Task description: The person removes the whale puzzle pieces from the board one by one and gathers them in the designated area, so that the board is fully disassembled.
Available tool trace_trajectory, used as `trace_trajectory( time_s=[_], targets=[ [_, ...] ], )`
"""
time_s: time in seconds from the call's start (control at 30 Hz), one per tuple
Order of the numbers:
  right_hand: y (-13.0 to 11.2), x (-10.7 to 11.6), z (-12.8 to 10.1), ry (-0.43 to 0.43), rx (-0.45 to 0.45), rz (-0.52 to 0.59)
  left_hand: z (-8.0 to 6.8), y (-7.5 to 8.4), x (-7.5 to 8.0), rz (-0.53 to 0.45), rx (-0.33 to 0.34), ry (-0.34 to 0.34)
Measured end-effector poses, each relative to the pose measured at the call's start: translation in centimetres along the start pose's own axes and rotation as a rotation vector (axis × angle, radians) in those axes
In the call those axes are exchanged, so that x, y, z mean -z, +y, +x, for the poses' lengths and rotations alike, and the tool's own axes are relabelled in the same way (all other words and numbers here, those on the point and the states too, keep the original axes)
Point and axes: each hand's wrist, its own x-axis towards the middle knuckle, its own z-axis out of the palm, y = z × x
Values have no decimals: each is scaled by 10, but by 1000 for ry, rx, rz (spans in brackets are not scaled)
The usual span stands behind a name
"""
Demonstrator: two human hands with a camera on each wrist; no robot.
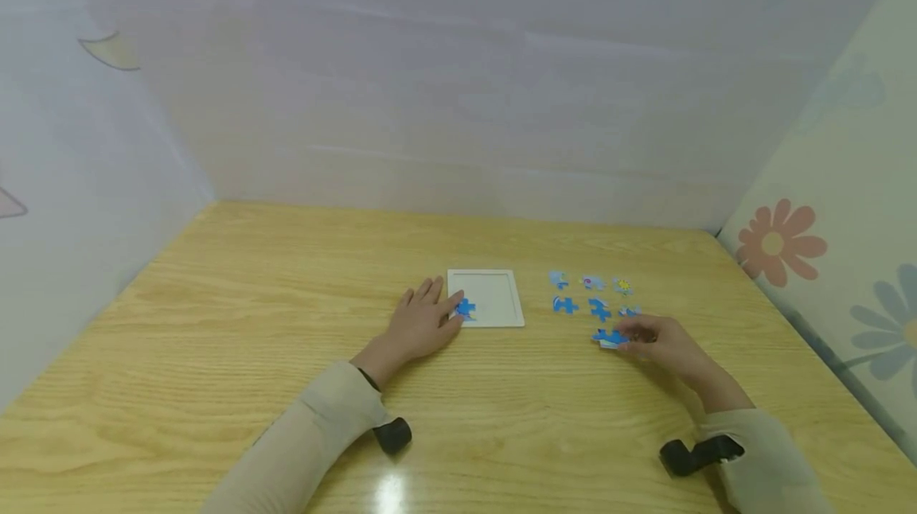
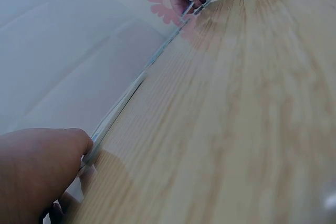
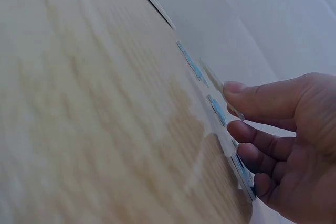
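The left hand (image 1: 419, 325) lies flat with straight fingers on the white square puzzle tray (image 1: 494, 285), touching a blue puzzle piece (image 1: 466, 308) inside it. Right of the tray, the right hand (image 1: 662, 343) pinches another blue jigsaw piece (image 1: 607, 336) on the light wooden counter (image 1: 215, 355).
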Motion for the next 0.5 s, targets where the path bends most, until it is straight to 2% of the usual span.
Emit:
trace_trajectory(
  time_s=[0.17, 0.5],
  targets=[
    [3, -2, 0, -25, -34, -31, 0, 0, 0, 3, -1, -3],
    [6, -2, 2, -43, -43, -53, 0, -1, 0, 4, -2, -3]
  ],
)
